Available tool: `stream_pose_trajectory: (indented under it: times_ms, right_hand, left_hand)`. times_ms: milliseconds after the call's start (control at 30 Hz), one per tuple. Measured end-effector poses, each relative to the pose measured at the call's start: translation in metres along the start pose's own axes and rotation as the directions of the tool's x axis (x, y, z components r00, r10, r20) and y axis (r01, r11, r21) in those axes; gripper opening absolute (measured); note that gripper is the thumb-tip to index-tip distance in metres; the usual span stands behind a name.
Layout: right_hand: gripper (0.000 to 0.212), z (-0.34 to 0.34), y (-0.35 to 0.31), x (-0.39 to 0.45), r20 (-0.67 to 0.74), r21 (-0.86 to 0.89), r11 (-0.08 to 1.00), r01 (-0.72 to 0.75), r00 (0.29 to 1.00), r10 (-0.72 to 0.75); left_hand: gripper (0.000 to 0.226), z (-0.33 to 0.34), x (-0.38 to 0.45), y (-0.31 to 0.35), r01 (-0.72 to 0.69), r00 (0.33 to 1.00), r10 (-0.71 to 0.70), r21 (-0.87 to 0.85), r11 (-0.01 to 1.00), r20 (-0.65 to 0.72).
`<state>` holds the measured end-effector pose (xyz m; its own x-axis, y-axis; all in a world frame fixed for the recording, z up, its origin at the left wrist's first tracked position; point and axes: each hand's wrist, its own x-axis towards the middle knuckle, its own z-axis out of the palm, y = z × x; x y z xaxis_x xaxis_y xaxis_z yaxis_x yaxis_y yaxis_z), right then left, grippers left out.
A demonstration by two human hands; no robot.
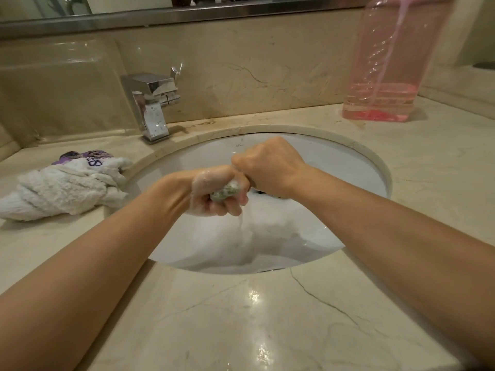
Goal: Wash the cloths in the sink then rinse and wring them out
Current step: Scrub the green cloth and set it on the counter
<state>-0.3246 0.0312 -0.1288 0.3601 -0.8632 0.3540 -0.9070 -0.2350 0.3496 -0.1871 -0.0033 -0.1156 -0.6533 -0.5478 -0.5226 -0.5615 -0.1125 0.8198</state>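
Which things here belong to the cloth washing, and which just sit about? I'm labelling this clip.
In the job: green cloth wrung by left hand and right hand; sink; white cloth; faucet.
Lying about: pink bottle; countertop.

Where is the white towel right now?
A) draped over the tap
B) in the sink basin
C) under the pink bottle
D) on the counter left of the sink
D: the twisted white towel lies on the counter, left of the sink, away from both hands.
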Motion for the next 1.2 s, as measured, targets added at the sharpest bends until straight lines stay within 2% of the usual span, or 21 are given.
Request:
stream_pose_trajectory:
  times_ms: [100, 167, 333, 400, 467, 500, 533, 567, 600, 633, 700, 733, 767, 833, 867, 900, 933, 1033, 1067, 1133, 1200]
  right_hand:
    - [0.036, -0.002, 0.000, -0.002, -0.208, 0.070, 0.992, 0.108, 0.974, -0.091]
    - [0.036, 0.007, 0.004, -0.002, -0.335, 0.072, 0.984, 0.160, 0.933, -0.127]
    - [0.036, 0.013, 0.006, -0.001, -0.453, 0.026, 0.983, 0.183, 0.879, -0.152]
    - [0.035, 0.011, 0.006, 0.002, -0.397, 0.029, 0.992, 0.121, 0.913, -0.100]
    - [0.024, 0.006, 0.001, 0.002, -0.138, 0.019, 1.000, -0.010, 0.990, 0.012]
    - [0.018, 0.008, -0.001, 0.001, 0.011, 0.078, 0.989, -0.125, 0.992, 0.125]
    - [0.014, 0.010, -0.004, -0.002, 0.143, 0.172, 0.951, -0.256, 0.962, 0.233]
    - [0.012, 0.013, -0.006, -0.004, 0.271, 0.294, 0.871, -0.394, 0.908, 0.319]
    - [0.014, 0.017, -0.008, -0.007, 0.401, 0.430, 0.740, -0.517, 0.844, 0.357]
    - [0.018, 0.021, -0.007, -0.009, 0.536, 0.544, 0.569, -0.616, 0.778, 0.330]
    - [0.024, 0.021, -0.001, -0.014, 0.734, 0.644, 0.199, -0.738, 0.670, 0.109]
    - [0.026, 0.018, 0.002, -0.017, 0.758, 0.652, 0.040, -0.757, 0.651, -0.038]
    - [0.028, 0.016, 0.006, -0.019, 0.740, 0.646, -0.089, -0.758, 0.651, -0.168]
    - [0.035, 0.013, 0.013, -0.022, 0.682, 0.621, -0.224, -0.751, 0.659, -0.317]
    - [0.039, 0.011, 0.016, -0.024, 0.670, 0.613, -0.245, -0.751, 0.659, -0.342]
    - [0.042, 0.011, 0.019, -0.025, 0.675, 0.609, -0.249, -0.753, 0.657, -0.335]
    - [0.042, 0.011, 0.021, -0.026, 0.688, 0.615, -0.241, -0.751, 0.660, -0.301]
    - [0.044, 0.011, 0.027, -0.027, 0.690, 0.668, -0.235, -0.706, 0.706, -0.158]
    - [0.050, 0.010, 0.027, -0.027, 0.680, 0.685, -0.246, -0.686, 0.723, -0.121]
    - [0.062, 0.009, 0.026, -0.027, 0.684, 0.698, -0.219, -0.682, 0.725, -0.075]
    - [0.072, 0.006, 0.020, -0.028, 0.728, 0.662, -0.161, -0.732, 0.679, -0.096]
  left_hand:
    - [0.023, 0.000, -0.003, -0.001, -0.013, 0.996, 0.021, -0.090, 0.996, 0.092]
    - [0.024, 0.000, -0.005, -0.002, -0.018, 0.990, 0.040, -0.152, 0.988, 0.138]
    - [0.024, -0.003, -0.003, -0.005, -0.047, 0.985, 0.069, -0.143, 0.989, 0.157]
    - [0.028, -0.001, 0.002, -0.007, -0.107, 0.990, 0.114, -0.079, 0.991, 0.078]
    - [0.030, 0.006, 0.010, -0.010, -0.186, 0.977, 0.193, 0.072, 0.980, -0.092]
    - [0.025, 0.009, 0.013, -0.013, -0.207, 0.951, 0.243, 0.189, 0.960, -0.192]
    - [0.021, 0.009, 0.016, -0.015, -0.214, 0.913, 0.302, 0.311, 0.926, -0.273]
    - [0.032, 0.008, 0.019, -0.018, -0.218, 0.871, 0.371, 0.424, 0.879, -0.323]
    - [0.052, 0.005, 0.022, -0.022, -0.217, 0.835, 0.436, 0.527, 0.822, -0.335]
    - [0.067, 0.000, 0.023, -0.025, -0.202, 0.797, 0.503, 0.636, 0.744, -0.335]
    - [0.076, -0.005, 0.022, -0.026, -0.164, 0.684, 0.662, 0.819, 0.550, -0.307]
    - [0.072, -0.005, 0.020, -0.025, -0.148, 0.642, 0.722, 0.882, 0.447, -0.258]
    - [0.067, -0.004, 0.020, -0.024, -0.139, 0.627, 0.756, 0.929, 0.342, -0.184]
    - [0.055, -0.002, 0.023, -0.023, -0.124, 0.669, 0.742, 0.977, 0.171, -0.045]
    - [0.050, -0.001, 0.023, -0.023, -0.112, 0.700, 0.714, 0.984, 0.137, -0.019]
    - [0.044, -0.002, 0.024, -0.025, -0.093, 0.734, 0.679, 0.985, 0.143, -0.029]
    - [0.038, -0.004, 0.024, -0.026, -0.082, 0.767, 0.638, 0.976, 0.201, -0.066]
    - [0.024, -0.011, 0.025, -0.030, -0.188, 0.799, 0.554, 0.778, 0.599, -0.233]
    - [0.024, -0.010, 0.024, -0.030, -0.202, 0.794, 0.534, 0.703, 0.681, -0.289]
    - [0.029, -0.011, 0.027, -0.031, -0.186, 0.784, 0.488, 0.607, 0.773, -0.382]
    - [0.047, -0.007, 0.027, -0.030, -0.216, 0.798, 0.434, 0.473, 0.854, -0.419]
